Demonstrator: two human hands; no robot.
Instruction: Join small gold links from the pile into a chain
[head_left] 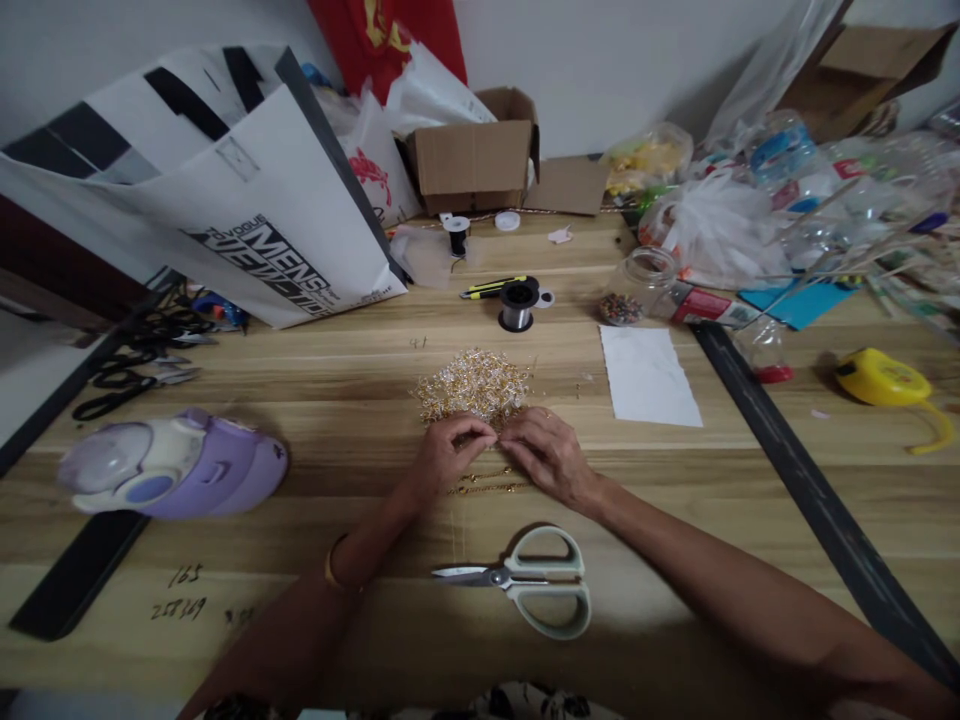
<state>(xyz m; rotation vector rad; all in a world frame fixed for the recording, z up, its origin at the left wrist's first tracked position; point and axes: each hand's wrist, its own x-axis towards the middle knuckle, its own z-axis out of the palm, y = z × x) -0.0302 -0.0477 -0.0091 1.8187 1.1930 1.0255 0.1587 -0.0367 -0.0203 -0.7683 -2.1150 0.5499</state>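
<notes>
A heap of small gold and clear beads (474, 384) lies on the wooden table (315, 400). My left hand (444, 452) and my right hand (546, 452) meet at the heap's near edge, fingers pinched together on something too small to name. A short strand of gold beads (487, 485) lies between and just below the hands. Pale-handled scissors (525, 582) lie closed on the table in front of me, blades pointing left.
A spool of thin wire (517, 304), a yellow-black pen (491, 288) and a bead jar (634, 288) lie behind the heap. White paper (649, 374), a yellow tape measure (885, 380), a purple device (172, 465), black scissors (124, 375), a big paper bag (240, 190) and a cardboard box (474, 152) surround them.
</notes>
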